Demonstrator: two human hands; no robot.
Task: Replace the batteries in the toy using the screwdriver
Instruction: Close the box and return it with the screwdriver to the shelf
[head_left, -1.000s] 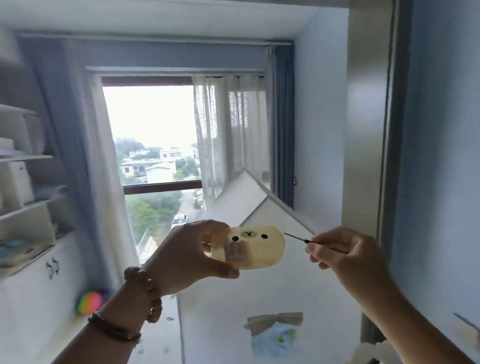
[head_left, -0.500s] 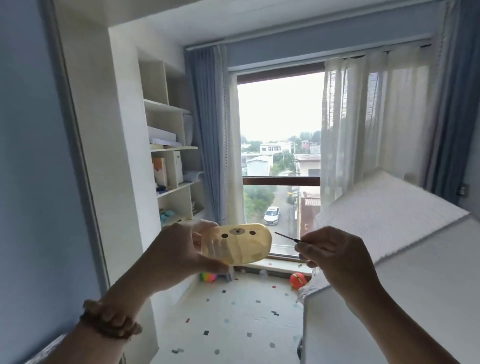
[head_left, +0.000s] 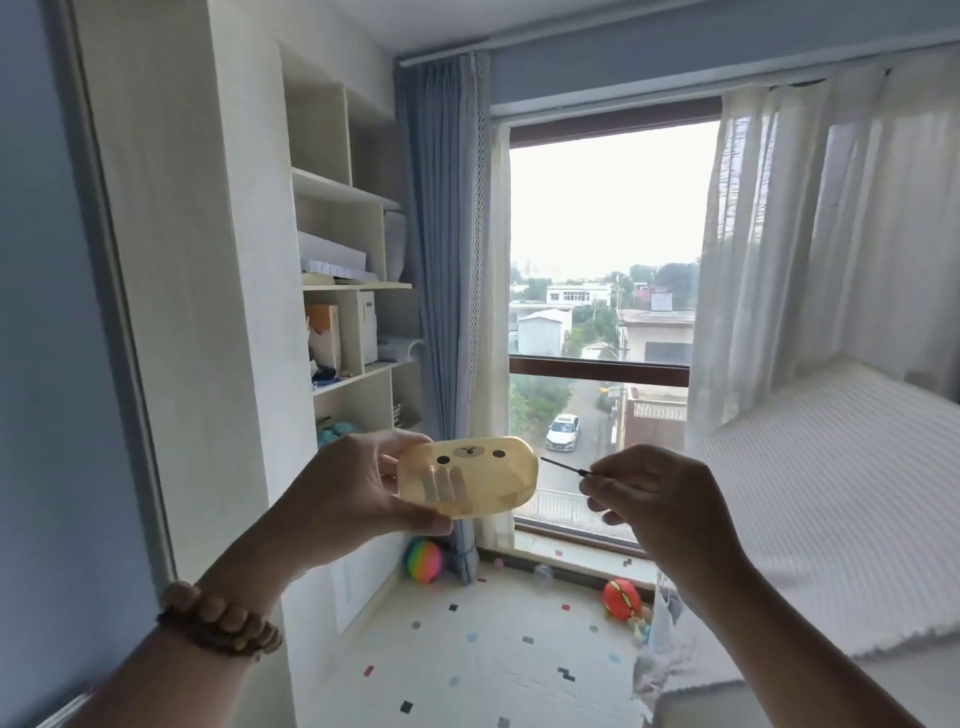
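Your left hand (head_left: 353, 493) holds the translucent yellow bear-faced toy (head_left: 467, 478) in mid-air before the window (head_left: 597, 234), grip wrapped round its left end. It looks light, stiff and smooth, likely slippery, so take it across its edges. The thin screwdriver (head_left: 563, 466) has its tip just beside the toy's right end and its handle pinched in your right hand's (head_left: 660, 499) grip.

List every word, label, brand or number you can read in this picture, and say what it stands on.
None can be read.
The toy bears only a drawn face, no lettering.
The boxes on the shelves: any print is too blurred to read.
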